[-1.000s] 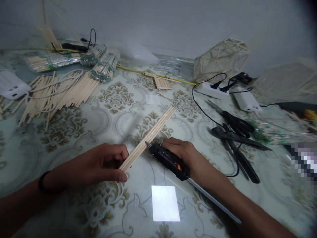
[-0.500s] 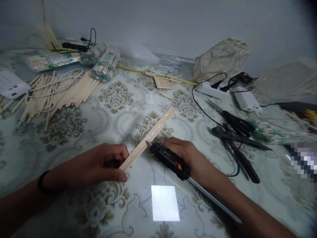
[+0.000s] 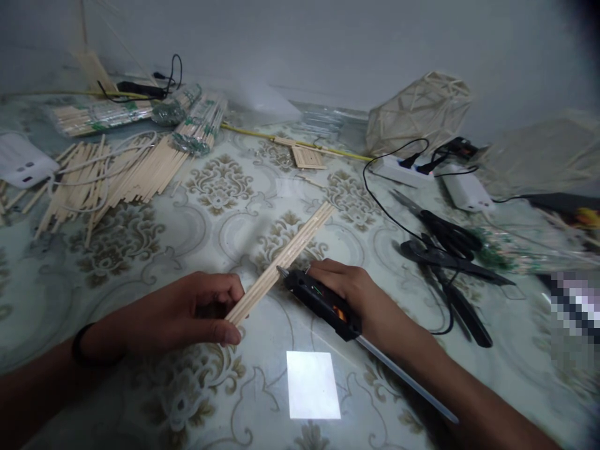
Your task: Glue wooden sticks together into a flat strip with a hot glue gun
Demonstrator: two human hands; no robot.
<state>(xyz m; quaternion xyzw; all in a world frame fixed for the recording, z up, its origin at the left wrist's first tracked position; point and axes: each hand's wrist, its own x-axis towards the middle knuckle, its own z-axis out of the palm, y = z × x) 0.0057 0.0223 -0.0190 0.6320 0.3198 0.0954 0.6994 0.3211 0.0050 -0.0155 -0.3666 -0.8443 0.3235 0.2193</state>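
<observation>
My left hand [image 3: 187,312] pinches the near end of a narrow strip of wooden sticks [image 3: 285,259] laid side by side. The strip slants away to the upper right over the patterned tablecloth. In my right hand [image 3: 347,287] is a black hot glue gun [image 3: 321,303], fingers wrapped round it. Its metal nozzle touches or nearly touches the strip's right edge, near the middle. A long clear glue stick [image 3: 407,378] sticks out of the gun's rear, beneath my right forearm.
Loose wooden sticks [image 3: 140,169] and bagged bundles [image 3: 199,122] lie at the left. Scissors [image 3: 450,234] and black-handled pliers [image 3: 454,287] lie right of my right hand. Behind them stand a white power strip [image 3: 403,170] with cords and a stick-built frame [image 3: 419,115]. A small stick panel [image 3: 308,157] lies at the back.
The glue gun's nozzle has shifted very slightly right along the strip. Both hands otherwise keep their places and holds.
</observation>
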